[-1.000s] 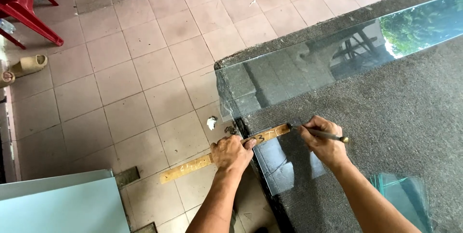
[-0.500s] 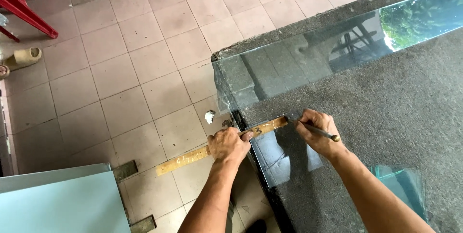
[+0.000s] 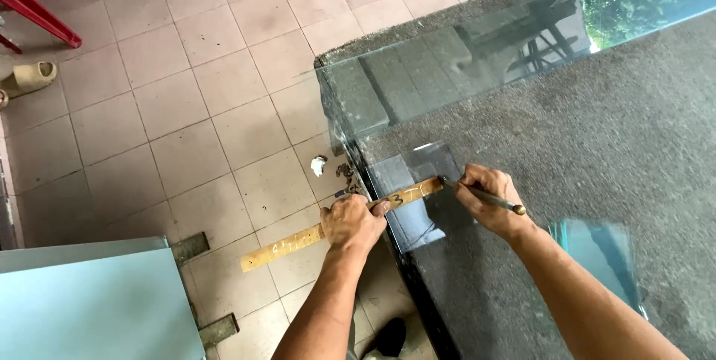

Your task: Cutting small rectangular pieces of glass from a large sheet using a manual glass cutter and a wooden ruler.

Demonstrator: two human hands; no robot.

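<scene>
So: left hand (image 3: 356, 220) clamps wooden ruler (image 3: 339, 224) over small glass pane (image 3: 414, 196) at the table's edge | right hand (image 3: 488, 200) grips cutter (image 3: 483, 196) at ruler's end | I'd keep the ruler pinned, score steady.

No packages, labels, signs or screens in view. Closest thing: handwritten dark marks on the yellow wooden ruler (image 3: 339, 226) lying across the bench (image 3: 597, 144) edge. It's a long flat strip with one end over the tiled floor (image 3: 149, 129).
</scene>
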